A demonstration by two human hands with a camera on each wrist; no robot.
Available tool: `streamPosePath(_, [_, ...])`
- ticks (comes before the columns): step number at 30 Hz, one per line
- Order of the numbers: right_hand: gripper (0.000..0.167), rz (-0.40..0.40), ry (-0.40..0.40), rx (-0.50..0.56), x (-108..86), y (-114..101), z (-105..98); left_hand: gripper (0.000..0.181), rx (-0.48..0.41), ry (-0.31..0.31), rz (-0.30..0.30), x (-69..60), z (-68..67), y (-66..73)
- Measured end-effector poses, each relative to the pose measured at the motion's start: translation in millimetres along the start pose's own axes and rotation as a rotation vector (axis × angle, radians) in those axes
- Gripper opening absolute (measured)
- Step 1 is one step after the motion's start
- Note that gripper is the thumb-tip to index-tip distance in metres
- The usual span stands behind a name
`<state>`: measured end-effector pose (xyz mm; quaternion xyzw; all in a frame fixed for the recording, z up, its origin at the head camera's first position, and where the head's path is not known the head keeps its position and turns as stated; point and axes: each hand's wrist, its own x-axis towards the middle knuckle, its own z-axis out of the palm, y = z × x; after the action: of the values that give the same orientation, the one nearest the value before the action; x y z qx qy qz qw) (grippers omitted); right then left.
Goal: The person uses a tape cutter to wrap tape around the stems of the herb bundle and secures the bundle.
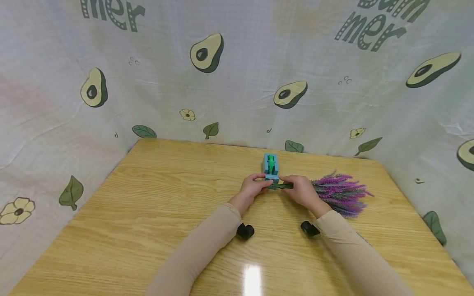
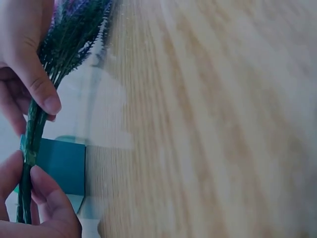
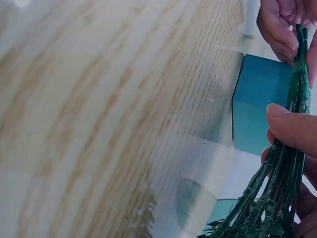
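A bunch of purple artificial lavender (image 1: pixel 340 192) lies sideways, its flowers toward the right of the table. My right hand (image 1: pixel 301 191) grips its green stems (image 3: pixel 285 173) below the flowers. Farther down, near the stem ends, my left hand (image 1: pixel 252 190) pinches the same bundle (image 2: pixel 30 148) between thumb and fingers. Right behind the stems stands a blue tape dispenser (image 1: pixel 271 164) with a green roll of tape (image 1: pixel 271 161) in it. In the left wrist view the dispenser's blue side (image 2: pixel 62 166) shows beside the stems; whether a strip of tape joins them I cannot tell.
The wooden table (image 1: pixel 177 181) reaches back to a hanging cloth (image 1: pixel 240 102) printed with avocados and leaves. Black wrist-camera parts stick out under the left sleeve (image 1: pixel 207 236) and the right sleeve (image 1: pixel 352 238), just above the tabletop.
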<state>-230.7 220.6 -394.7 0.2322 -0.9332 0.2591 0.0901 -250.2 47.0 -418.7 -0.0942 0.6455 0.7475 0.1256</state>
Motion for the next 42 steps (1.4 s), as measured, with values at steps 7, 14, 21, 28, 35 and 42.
streamPosePath(7, [0.036,-0.005,0.006,0.019,-0.5,1.2,2.0,0.031,-0.057,0.025,-0.058,3.5,-0.2,0.2])
streamPosePath(14, [0.034,-0.013,0.029,0.027,1.0,2.4,4.2,0.030,-0.135,0.040,-0.097,3.6,-0.4,3.9])
streamPosePath(21, [0.034,-0.016,0.032,0.025,2.7,2.1,4.8,0.029,-0.163,0.042,-0.116,7.8,-0.4,5.5])
streamPosePath(28, [0.035,-0.009,0.034,0.026,0.8,0.3,4.0,0.030,-0.170,0.024,-0.128,7.1,-0.2,4.1])
streamPosePath(35, [0.038,-0.014,0.033,-0.008,-0.2,-1.1,2.4,0.039,-0.141,-0.015,-0.088,1.2,-0.6,2.9])
streamPosePath(42, [0.023,-0.027,-0.003,-0.040,-3.9,-6.0,-4.1,0.043,-0.087,-0.010,-0.010,-13.7,-2.9,2.0])
